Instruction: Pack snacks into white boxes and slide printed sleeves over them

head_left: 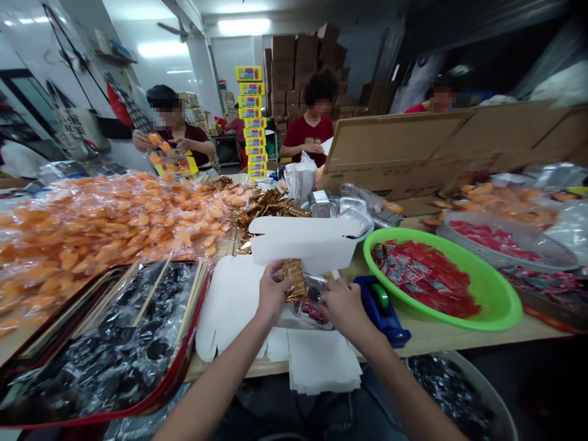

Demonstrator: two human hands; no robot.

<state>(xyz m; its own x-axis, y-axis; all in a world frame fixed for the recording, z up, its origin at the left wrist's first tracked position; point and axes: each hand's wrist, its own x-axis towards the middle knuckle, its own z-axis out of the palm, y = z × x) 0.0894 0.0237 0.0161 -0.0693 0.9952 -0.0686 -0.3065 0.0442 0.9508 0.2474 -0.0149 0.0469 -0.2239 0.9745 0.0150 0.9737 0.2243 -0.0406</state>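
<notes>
My left hand [274,291] is closed on a shiny gold packet [294,279], held upright over an unfolded white box [301,242]. Just right of the packet, my right hand [342,300] has its fingers curled at the edge of a clear plastic tray [316,293]. Inside that tray lie a dark item and a red packet [311,312]. Something small and yellow-white shows by my right fingertips, too small to name. More flat white card [324,364] lies beneath, hanging over the table's front edge.
Left are a red-rimmed tray [177,349] of black wrapped items and a heap of orange wrapped pieces [114,226]. Right are a blue tape dispenser [383,315] and a green basin [500,306] of red packets. Gold packets [271,205] lie behind; people work across the table.
</notes>
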